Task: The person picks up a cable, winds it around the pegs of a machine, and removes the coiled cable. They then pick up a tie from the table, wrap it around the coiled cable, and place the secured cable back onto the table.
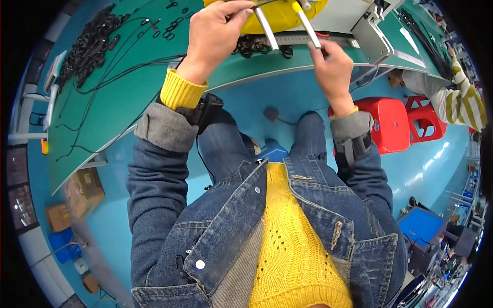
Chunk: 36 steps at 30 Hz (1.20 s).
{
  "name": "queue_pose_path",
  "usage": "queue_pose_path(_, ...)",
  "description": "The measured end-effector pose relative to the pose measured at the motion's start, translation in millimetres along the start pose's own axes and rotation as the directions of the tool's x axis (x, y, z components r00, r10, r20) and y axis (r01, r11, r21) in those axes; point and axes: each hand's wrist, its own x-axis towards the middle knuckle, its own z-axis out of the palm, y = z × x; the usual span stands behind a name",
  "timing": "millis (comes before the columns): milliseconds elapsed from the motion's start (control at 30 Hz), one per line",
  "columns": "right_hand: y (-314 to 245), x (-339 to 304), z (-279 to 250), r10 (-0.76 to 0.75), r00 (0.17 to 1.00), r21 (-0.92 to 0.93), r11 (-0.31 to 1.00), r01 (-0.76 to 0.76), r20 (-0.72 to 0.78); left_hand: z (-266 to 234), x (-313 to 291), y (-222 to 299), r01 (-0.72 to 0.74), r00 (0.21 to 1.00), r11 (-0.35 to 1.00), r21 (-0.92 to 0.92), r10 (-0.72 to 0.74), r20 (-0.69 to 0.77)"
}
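At the top edge, a yellow round disc, partly out of view, carries two silver rods, a left rod and a right rod with a yellow collar. My left hand is closed, thumb and forefinger pinching a thin black cable beside the top of the left rod. My right hand is closed at the lower end of the right rod, with thumb and forefinger against its tip. Its other fingers are curled and partly hidden.
Black cables lie heaped on the green table, with small coils nearby. A metal ruler and a grey bracket sit by the disc. Red stools stand right; a person in striped sleeves is beyond.
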Motion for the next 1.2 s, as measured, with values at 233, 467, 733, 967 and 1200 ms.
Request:
queue_pose_path(233,3,-73,-33,0.276,0.942,0.055,0.955,-0.291,0.193,-4,-4,14,0.075,0.997,0.997,-0.022,-0.075,0.012)
queue_pose_path(467,-8,-82,-47,0.309,0.914,0.068,0.939,-0.337,0.263,-4,-8,15,0.092,0.995,0.995,-0.047,-0.090,0.041)
queue_pose_path(733,-11,-95,-64,0.321,0.921,0.075,0.936,-0.344,0.220,-1,-11,-13,-0.060,0.998,0.992,0.110,0.063,-0.018)
queue_pose_path(967,-12,-97,-80,0.361,0.915,0.093,0.920,-0.382,0.180,1,-9,-2,0.015,1.000,0.999,0.044,-0.015,0.000)
queue_pose_path(1200,-16,-98,-84,0.315,0.935,0.091,0.939,-0.332,0.161,-7,-10,4,-0.018,1.000,0.991,0.129,0.018,0.003)
